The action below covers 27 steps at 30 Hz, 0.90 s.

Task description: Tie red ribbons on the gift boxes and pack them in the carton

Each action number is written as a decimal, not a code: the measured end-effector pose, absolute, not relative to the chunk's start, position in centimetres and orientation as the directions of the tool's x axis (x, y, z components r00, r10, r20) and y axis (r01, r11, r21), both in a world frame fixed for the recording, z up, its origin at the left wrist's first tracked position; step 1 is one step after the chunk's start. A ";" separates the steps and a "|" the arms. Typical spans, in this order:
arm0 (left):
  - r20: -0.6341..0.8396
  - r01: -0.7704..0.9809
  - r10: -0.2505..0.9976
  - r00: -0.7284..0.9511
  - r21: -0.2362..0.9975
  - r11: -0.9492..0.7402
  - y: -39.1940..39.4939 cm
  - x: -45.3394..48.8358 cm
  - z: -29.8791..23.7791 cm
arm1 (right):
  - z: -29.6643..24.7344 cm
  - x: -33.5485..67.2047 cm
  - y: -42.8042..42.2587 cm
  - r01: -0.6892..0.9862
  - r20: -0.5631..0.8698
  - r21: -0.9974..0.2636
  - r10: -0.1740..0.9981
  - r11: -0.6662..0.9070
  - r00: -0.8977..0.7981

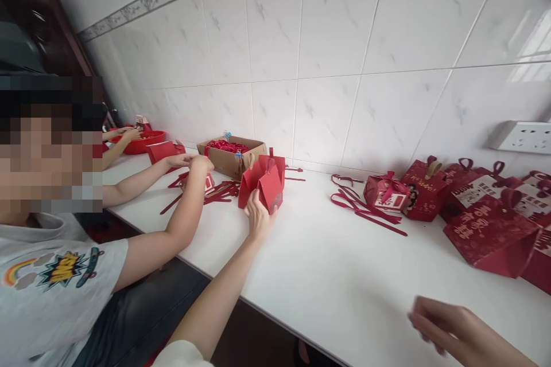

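My left hand (259, 217) reaches out over the white table and grips a pair of peaked red gift boxes (272, 188), its fingers against their lower front. A gold loop and a dark red loop stick up from their tops. My right hand (450, 324) hovers over the near right part of the table, slightly blurred, with fingers loosely curled and apart and nothing visible in them. A small red box with a ribbon bow (386, 192) stands farther back, beside loose dark red ribbons (365, 212).
Several finished-looking red gift boxes (495, 235) crowd the right. A cardboard carton (232, 163) of red items stands by the tiled wall. On the left, a co-worker's hands (193, 163) are at a red box amid ribbons (219, 192). Another person's hands (131, 133) are over a red basin (150, 140).
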State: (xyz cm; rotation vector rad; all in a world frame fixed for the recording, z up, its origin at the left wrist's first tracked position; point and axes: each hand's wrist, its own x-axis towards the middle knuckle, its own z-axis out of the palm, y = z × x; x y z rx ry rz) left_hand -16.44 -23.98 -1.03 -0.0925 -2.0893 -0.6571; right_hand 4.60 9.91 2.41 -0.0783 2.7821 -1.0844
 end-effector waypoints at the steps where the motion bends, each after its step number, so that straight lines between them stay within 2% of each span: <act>1: 0.790 0.308 -0.186 -0.585 0.428 0.850 -24.0 -16.5 -1.0 | 2.6 3.8 9.3 0.007 -0.170 -0.702 -0.158 0.712 -0.973; 3: 0.771 0.310 -0.202 -0.603 0.461 0.832 -24.1 -16.5 -0.7 | 2.9 2.0 7.9 0.003 -0.154 -0.741 -0.166 0.672 -0.974; 7: 0.722 0.365 -0.196 -0.663 0.541 0.758 -23.5 -15.4 0.1 | 2.1 -0.9 6.2 0.014 -0.096 -0.810 -0.109 0.586 -0.989; 10: 0.723 0.484 -0.126 -0.680 0.571 0.663 -21.7 -13.3 0.6 | 0.9 -2.1 6.3 0.085 -0.120 -0.866 -0.040 0.493 -0.992; 13: 0.712 0.594 -0.019 -0.702 0.600 0.536 -18.3 -10.7 0.7 | 0.0 -2.8 7.1 0.101 -0.105 -0.939 0.005 0.328 -0.994; 14: 0.689 0.620 0.025 -0.725 0.636 0.460 -16.8 -9.9 0.8 | -0.2 -3.1 7.5 0.075 -0.067 -0.964 0.041 0.256 -0.997; 16: 0.606 0.613 0.115 -0.787 0.745 0.263 -13.4 -8.8 1.1 | -0.5 -3.6 8.3 -0.022 0.050 -0.989 0.185 0.149 -0.982; 18: 0.483 0.498 0.159 -0.861 0.865 0.069 -9.9 -8.2 1.5 | -0.7 -4.1 9.1 -0.134 0.174 -0.982 0.360 0.134 -0.916; 20: 0.372 0.364 0.172 -0.912 0.928 -0.076 -6.9 -8.1 1.9 | -0.8 -4.4 9.7 -0.216 0.262 -0.964 0.446 0.153 -0.856; 22: 0.361 0.331 0.212 -0.908 0.929 -0.165 -5.0 -8.2 2.2 | -0.8 -4.4 10.1 -0.273 0.300 -0.954 0.449 0.127 -0.841; 25: 0.460 0.409 0.345 -0.818 0.887 -0.215 -4.5 -8.4 1.9 | -0.6 -4.2 10.1 -0.287 0.297 -0.954 0.366 0.082 -0.882; 27: 0.476 0.427 0.434 -0.765 0.879 -0.212 -5.3 -8.7 1.4 | -0.4 -4.2 10.0 -0.263 0.274 -0.962 0.306 0.078 -0.912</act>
